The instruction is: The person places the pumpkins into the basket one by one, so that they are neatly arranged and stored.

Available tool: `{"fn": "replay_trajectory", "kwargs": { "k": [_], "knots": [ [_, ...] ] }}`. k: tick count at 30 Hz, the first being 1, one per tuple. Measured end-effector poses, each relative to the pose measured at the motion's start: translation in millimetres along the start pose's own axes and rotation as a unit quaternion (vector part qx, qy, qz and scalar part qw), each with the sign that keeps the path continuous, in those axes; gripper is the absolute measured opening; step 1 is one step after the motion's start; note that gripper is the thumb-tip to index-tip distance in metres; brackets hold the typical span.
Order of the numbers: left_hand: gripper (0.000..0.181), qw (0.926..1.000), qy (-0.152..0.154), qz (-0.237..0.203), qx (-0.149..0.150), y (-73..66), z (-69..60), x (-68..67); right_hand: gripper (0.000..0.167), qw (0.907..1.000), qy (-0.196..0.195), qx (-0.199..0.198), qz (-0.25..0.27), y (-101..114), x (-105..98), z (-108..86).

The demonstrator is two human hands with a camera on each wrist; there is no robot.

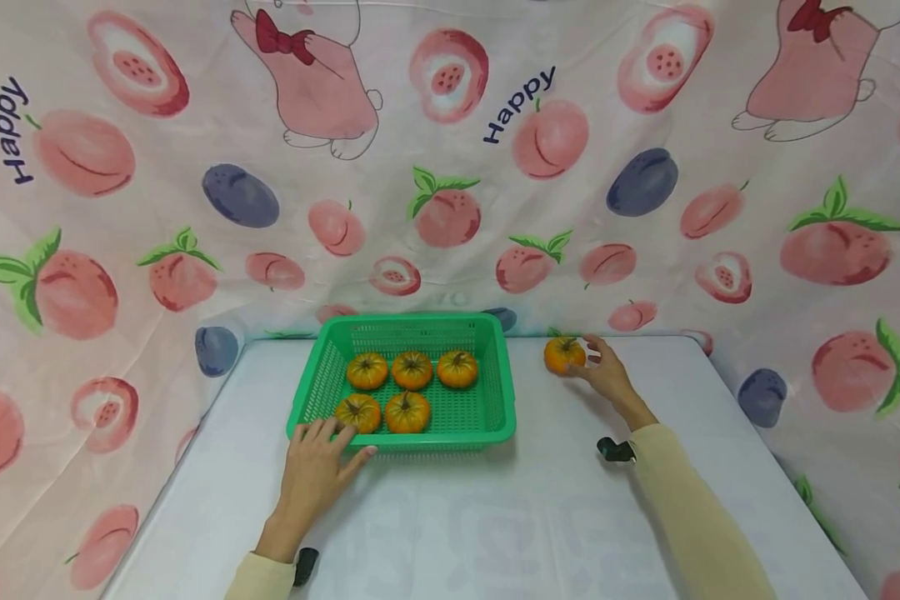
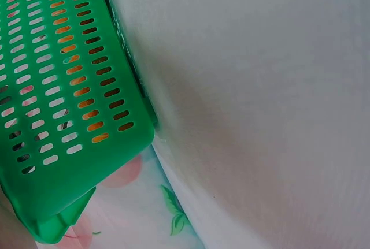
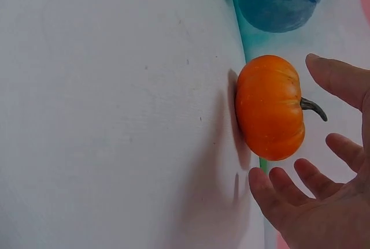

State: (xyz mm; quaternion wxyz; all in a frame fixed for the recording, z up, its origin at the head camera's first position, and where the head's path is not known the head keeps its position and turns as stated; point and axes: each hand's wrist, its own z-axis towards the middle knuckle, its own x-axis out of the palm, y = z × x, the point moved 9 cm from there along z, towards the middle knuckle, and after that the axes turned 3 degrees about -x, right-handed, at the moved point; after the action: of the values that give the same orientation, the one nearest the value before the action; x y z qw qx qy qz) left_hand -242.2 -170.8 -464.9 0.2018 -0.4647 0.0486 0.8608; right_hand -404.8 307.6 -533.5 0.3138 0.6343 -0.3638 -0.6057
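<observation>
A small orange pumpkin [image 3: 270, 108] with a dark curved stem sits on the white table, right of the green basket [image 1: 498, 417]. My right hand [image 1: 603, 371] is spread around this pumpkin; in the right wrist view a gap shows between the fingers and its skin. Several more pumpkins [image 1: 412, 370] lie in the basket in two rows, three at the back and two in front. At the basket's front left corner, my left hand [image 1: 318, 467] rests on the rim with its fingers extended. The left wrist view shows the slotted basket wall [image 2: 69, 87], but not the fingers.
The white table [image 1: 450, 517] carries the basket near its back edge. A fabric backdrop [image 1: 450, 167] printed with peaches and rabbits rises behind and on both sides. Dark wrist devices [image 1: 615, 450] sit at both sleeves.
</observation>
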Motion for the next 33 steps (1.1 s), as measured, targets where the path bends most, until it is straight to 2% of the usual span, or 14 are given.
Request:
{"fn": "replay_trajectory", "kwargs": {
  "k": [13, 23, 33],
  "knots": [
    [0.041, 1.0, -0.001, -0.001, -0.001, -1.1, 0.3, -0.8, 0.083, 0.9998, 0.016, 0.015, 0.001, -0.1, 7.3, 4.7],
    [0.045, 0.9999, -0.012, 0.003, 0.005, -2.5, -0.5, -2.2, 0.083, 0.9997, 0.012, 0.016, -0.012, -1.4, 10.0, 14.8],
    [0.046, 1.0, -0.01, 0.001, 0.002, -1.6, -0.6, -1.5, 0.074, 0.9995, 0.018, 0.01, -0.025, 1.3, 13.4, 18.5]
  ]
}}
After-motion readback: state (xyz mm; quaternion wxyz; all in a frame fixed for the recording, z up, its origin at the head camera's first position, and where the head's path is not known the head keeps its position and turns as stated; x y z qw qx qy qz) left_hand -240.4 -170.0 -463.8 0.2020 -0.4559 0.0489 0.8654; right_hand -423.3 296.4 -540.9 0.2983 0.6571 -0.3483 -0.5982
